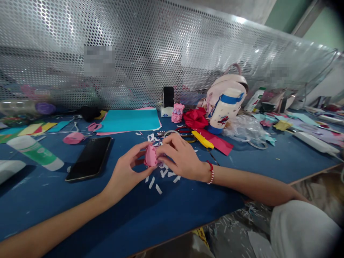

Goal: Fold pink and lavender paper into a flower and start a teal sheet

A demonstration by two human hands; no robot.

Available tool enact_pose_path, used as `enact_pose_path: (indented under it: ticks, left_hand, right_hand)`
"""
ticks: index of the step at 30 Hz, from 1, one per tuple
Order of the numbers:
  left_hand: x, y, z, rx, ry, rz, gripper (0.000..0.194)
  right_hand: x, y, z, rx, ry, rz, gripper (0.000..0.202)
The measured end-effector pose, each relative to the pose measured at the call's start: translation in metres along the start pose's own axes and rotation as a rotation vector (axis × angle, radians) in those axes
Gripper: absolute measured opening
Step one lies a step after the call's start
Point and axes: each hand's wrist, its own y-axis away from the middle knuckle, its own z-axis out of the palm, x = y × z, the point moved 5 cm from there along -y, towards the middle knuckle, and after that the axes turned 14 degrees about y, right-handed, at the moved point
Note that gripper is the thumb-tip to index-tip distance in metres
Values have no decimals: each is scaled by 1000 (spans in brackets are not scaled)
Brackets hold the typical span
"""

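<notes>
Between my two hands, above the blue table (172,208), is a small pink paper piece (151,156) with a ruffled, scalloped edge. My left hand (128,165) grips it from the left, thumb below and fingers above. From the right, my right hand (180,156) pinches its edge with fingertips drawn together; the exact contact is partly hidden. A red and beaded bracelet circles the right wrist. White paper scraps (158,189) lie scattered beneath the hands. Just behind them are scissors (185,133) and a yellow cutter (202,139).
A black phone (90,158) and a glue tube (36,153) lie to the left. Turquoise paper sheets (129,120) are behind. Toward the back right stand a pink paper craft (177,113), a red paper flower (195,118), a bottle (225,111) and a backpack (215,87).
</notes>
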Motion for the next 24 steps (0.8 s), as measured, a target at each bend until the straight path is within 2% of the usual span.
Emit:
enact_pose_path:
  ticks: [8,12,16,20,24]
  left_hand:
    - [-3,-3,3,-59,99,-57,60]
    - [-3,-5,3,-25,163,-99,61]
    - [-2,-4,1,8,134,-56,60]
    - [-2,-2,1,-26,86,-3,57]
    - [-4,-3,2,-87,146,-15,58]
  right_hand:
    - [7,0,1,-27,-313,90,17]
    - [8,-2,-3,-23,-390,110,24]
    - [8,-1,1,-53,-409,180,31]
    - [7,0,3,-53,-423,207,34]
    - [11,-5,-6,-48,-515,143,20]
